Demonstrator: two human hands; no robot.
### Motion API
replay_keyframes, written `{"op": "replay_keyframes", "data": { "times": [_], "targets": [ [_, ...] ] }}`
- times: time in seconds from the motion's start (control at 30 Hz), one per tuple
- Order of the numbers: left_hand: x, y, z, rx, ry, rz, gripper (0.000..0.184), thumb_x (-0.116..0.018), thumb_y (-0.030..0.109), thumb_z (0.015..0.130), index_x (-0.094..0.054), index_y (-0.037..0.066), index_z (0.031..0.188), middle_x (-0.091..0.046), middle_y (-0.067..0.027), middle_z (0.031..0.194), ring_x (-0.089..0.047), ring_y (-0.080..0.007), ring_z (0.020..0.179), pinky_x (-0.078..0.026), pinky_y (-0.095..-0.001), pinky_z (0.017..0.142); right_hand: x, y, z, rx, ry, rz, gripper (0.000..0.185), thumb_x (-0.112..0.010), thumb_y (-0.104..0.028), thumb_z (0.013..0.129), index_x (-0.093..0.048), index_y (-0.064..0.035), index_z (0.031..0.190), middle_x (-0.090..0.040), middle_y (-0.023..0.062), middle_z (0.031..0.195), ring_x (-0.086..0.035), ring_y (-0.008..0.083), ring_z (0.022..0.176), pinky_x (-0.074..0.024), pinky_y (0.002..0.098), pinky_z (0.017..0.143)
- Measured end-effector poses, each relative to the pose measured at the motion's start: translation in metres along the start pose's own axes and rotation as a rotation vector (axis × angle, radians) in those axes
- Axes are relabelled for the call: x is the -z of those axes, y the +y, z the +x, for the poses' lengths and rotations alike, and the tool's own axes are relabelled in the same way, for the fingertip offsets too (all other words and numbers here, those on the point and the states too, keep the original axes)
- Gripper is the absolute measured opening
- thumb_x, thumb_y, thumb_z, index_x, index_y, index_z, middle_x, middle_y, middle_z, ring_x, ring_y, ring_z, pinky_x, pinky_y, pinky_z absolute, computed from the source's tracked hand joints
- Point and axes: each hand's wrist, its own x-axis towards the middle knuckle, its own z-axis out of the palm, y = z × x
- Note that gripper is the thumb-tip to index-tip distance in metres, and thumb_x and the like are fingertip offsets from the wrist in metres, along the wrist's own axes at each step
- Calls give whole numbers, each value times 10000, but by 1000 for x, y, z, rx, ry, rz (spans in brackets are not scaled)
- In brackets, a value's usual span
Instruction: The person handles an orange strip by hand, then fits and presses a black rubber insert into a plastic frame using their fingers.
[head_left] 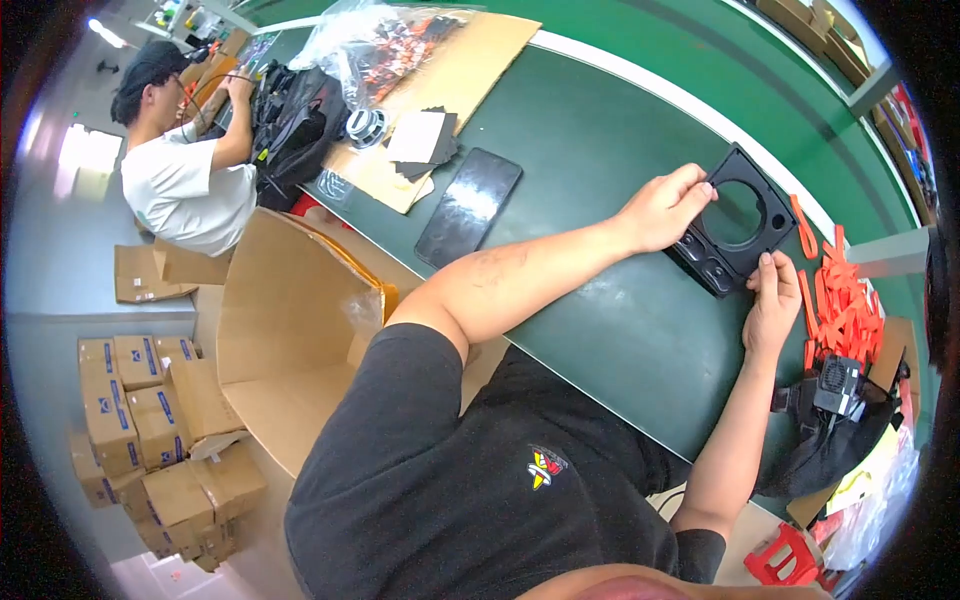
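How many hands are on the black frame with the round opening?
2: the left hand at the black frame's upper-left edge, the right hand at its lower-right edge.

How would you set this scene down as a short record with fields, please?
Left hand: grips one edge of a black panel
Right hand: pinches the panel's opposite edge
Panel touching the green tabletop: cannot tell from this view
Beside right hand: pile of red-orange strips
Lying flat on tabletop: dark phone-like slab
Farther along: cardboard sheet under a clear bag
Nearby: white-shirted person
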Motion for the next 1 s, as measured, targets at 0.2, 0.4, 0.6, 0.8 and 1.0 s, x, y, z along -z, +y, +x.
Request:
{"op": "replay_keyframes", "data": {
  "times": [0.2,0.4,0.6,0.8,1.0],
  "targets": [
    [-2,1,0,-48,21,32,242,-460,232,947,-520,-1,972,-628,-107,891,-590,-167,841,-462,-306,747,-4,-5,-1,-23,-18,-1,116,-585,-98,897,-597,-11,972,-544,-17,734,-470,45,627,-378,181,591],
    [-2,-4,0,-184,71,230,247,-482,234,947,-571,10,1002,-595,-57,836,-557,-144,777,-455,-286,704,-8,-6,-1,-62,70,-145,213,-667,-152,836,-619,-6,983,-600,-4,770,-532,64,658,-435,210,587],
    [-6,-11,3,39,36,44,273,-437,266,961,-590,47,1014,-483,23,801,-425,-67,733,-349,-219,651,0,-4,0,-16,-24,-11,159,-659,-144,841,-606,-3,895,-605,-8,769,-544,43,697,-454,212,630],
    [-6,-1,0,55,46,-19,255,-430,240,964,-586,41,993,-491,36,830,-421,-52,749,-341,-201,676,-2,-7,-2,-23,-56,9,101,-617,-104,872,-578,-17,906,-588,-23,784,-539,36,687,-436,200,603],
    [-5,-4,0,80,29,-34,255,-408,227,969,-577,37,985,-501,16,838,-431,-61,762,-354,-205,699,-3,-4,-2,-20,-32,54,168,-654,-148,841,-597,9,860,-585,-25,709,-505,17,631,-425,197,564]
  ]
}}
